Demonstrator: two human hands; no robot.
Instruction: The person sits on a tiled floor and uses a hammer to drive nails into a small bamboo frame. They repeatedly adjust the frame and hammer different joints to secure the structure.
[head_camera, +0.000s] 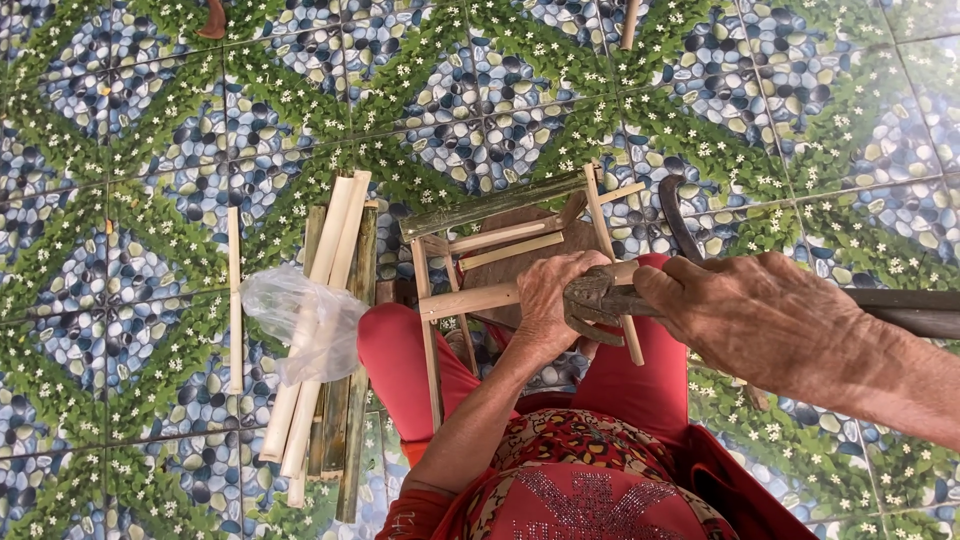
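Hands first, down close over the red-trousered knees. The left hand (548, 300) is clenched round a pale bamboo strip (470, 300), gripping it near its right end, so the strip's long axis runs out to the left of the grip, nearly level, dipping slightly at the far tip. The right hand (745, 325) comes in from the right edge and is closed on the dark handle of a heavy knife (600, 297), whose worn, notched blade end sits just at the left hand's knuckles, touching or nearly so; I cannot tell which. Blade and strip lie roughly in line with each other, meeting between the two fists, and the left hand is the nearer one to the strip's free length.

Just beyond the hands stands a small bamboo frame (520, 240), like a low stool, with thin uprights and cross rails, a green pole across its far top edge and a brown board under it. The held strip crosses in front of its near rails.

Off to the left, on the patterned tile floor (150, 130), lies a bundle of split bamboo lengths (325, 340), pale and green mixed, running near to far, with a clear plastic bag (300, 320) draped over its middle. One single pale stick (234, 300) lies apart, further left, parallel to the bundle.
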